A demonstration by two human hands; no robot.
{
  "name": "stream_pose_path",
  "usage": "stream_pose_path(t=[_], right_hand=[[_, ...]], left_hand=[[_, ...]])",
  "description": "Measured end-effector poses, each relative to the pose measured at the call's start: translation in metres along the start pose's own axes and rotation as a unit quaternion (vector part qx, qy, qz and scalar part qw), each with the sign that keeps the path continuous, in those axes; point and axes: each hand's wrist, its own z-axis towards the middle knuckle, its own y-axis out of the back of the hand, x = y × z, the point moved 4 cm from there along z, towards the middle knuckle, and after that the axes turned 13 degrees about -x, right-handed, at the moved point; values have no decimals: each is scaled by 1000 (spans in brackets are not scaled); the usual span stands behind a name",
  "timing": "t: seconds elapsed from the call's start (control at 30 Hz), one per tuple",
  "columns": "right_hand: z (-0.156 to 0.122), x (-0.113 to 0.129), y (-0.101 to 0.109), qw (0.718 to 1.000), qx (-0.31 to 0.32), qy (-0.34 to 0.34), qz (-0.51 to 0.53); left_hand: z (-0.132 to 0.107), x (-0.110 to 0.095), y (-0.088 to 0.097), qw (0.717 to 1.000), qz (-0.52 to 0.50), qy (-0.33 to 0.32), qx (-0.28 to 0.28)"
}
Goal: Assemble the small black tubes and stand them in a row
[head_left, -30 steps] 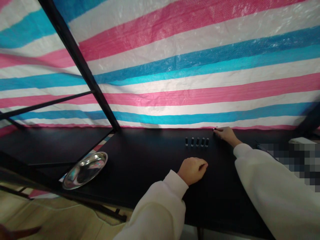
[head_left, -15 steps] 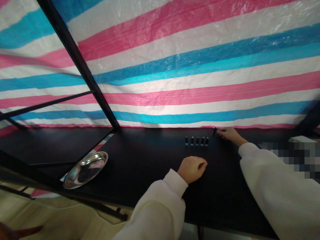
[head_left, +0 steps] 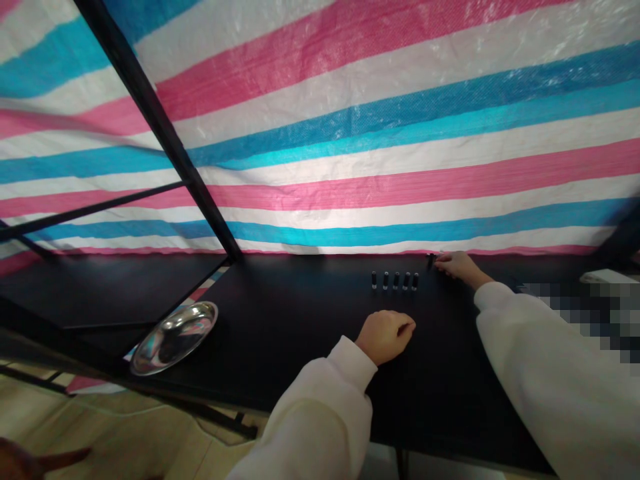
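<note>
Several small black cylinders (head_left: 396, 281) with silvery ends, resembling batteries, stand in a short row on the black tabletop (head_left: 300, 313). To the right of the row, near the table's back edge, my right hand (head_left: 457, 265) is closed in a pinch. At its fingertips is another small black cylinder (head_left: 430, 261), partly blurred. My left hand (head_left: 385, 336) is curled into a loose fist in front of the row, low over or resting on the tabletop. Whatever is inside that fist, if anything, is hidden.
An oval metal dish (head_left: 175, 340) sits at the table's left front edge. A black frame post (head_left: 160, 127) slants upward at left, before a striped plastic sheet (head_left: 350, 193) behind the table. A white object (head_left: 607, 277) and a pixelated patch are at far right.
Both hands hold nearly the same poses, and the row of cylinders stands as before. The whole view has shifted very slightly.
</note>
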Motion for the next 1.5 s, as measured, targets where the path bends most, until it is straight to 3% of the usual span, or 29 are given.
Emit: stream_pose_path(t=[0.3,0.63,0.87,1.2,1.37,1.5], right_hand=[[-4,3,4,998,36,-49,-10],[-24,2,32,989,119,-48,-76],[-64,25,12,984,169,10,-50],[-86,60,-17,989,119,82,-1],[-93,60,-8,996,50,68,-41],[-102,64,15,999,-22,42,-10]], left_hand=[[1,1,1,1000,8,5,2],[2,3,-1,1000,12,17,-8],[3,3,1,999,-17,17,-45],[5,10,2,994,-43,30,-97],[6,12,1,993,-56,49,-95],[7,14,-1,991,-74,59,-96]])
